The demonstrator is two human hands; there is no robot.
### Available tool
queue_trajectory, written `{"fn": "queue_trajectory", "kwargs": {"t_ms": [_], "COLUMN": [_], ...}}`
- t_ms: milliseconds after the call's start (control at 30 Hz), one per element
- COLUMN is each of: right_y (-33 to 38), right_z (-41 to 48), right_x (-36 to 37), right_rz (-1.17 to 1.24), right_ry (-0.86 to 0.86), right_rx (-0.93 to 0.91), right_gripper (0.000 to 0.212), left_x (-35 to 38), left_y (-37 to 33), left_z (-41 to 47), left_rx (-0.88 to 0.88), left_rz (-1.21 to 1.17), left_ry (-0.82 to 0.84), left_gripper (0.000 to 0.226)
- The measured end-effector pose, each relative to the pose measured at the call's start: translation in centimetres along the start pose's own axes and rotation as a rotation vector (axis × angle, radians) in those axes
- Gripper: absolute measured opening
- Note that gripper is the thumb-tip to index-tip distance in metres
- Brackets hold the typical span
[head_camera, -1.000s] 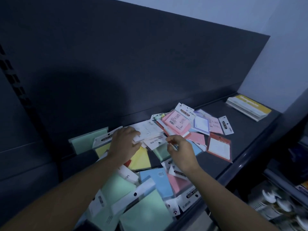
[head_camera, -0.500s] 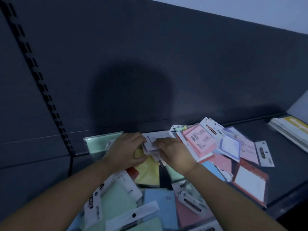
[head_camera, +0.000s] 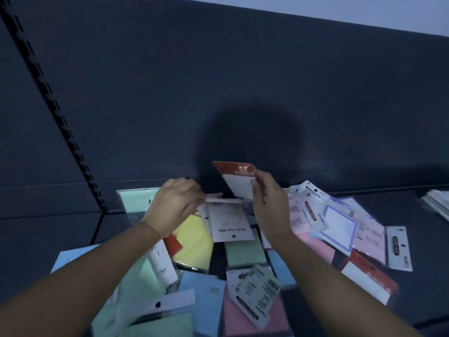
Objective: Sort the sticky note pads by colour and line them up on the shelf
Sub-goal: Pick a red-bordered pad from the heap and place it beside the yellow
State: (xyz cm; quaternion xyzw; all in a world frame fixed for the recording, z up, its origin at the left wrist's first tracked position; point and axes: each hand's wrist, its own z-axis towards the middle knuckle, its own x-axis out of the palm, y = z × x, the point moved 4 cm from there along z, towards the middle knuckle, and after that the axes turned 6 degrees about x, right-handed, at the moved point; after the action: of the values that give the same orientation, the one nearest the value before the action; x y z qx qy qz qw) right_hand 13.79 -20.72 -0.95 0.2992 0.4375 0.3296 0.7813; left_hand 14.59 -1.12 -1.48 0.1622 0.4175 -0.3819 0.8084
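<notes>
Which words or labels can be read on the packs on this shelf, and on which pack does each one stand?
"Sticky Note": upside down on the white header card in the middle of the pile.
"STICKY NOTE": red label on the white tag at the right of the pile.
Dark label on the far right tag, barcodes and small print: too blurred to read.

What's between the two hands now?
Head view: a thin pale pad, edge-on, bridges the left hand and the right hand, which holds a red-topped packet; a white-carded sticky note packet lies beneath.
</notes>
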Motion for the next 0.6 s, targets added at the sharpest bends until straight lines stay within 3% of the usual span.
{"fn": "queue_trajectory", "kwargs": {"t_ms": [167,300,467,600], "right_y": [-0.4,0.0,1.5,3.6], "right_z": [0.2,-0.4,-1.8,-3.3], "right_x": [-1.1,-0.1,2.7,6.4], "right_rz": [0.34,0.492,0.625,0.67], "right_ry": [-0.049,-0.045,0.054,0.272], "right_rx": [0.092,0.171,0.298,0.547], "right_gripper": [0.019,0.013,0.009,0.014], "left_x": [-1.8,-3.3,-4.9,-7.7], "left_y": [0.5,0.7,1.4,1.3], "left_z": [0.3,-1.8,-7.9,-12.1], "left_rx": [-0.554,-0.898,-1.515,-1.593], "left_rz": [-0.502,-0.618,-0.774,-0.92], "left_ry": [-0.284,-0.578,-0.924,-0.99], "left_gripper": [0.007,0.014,0.018,0.027]}}
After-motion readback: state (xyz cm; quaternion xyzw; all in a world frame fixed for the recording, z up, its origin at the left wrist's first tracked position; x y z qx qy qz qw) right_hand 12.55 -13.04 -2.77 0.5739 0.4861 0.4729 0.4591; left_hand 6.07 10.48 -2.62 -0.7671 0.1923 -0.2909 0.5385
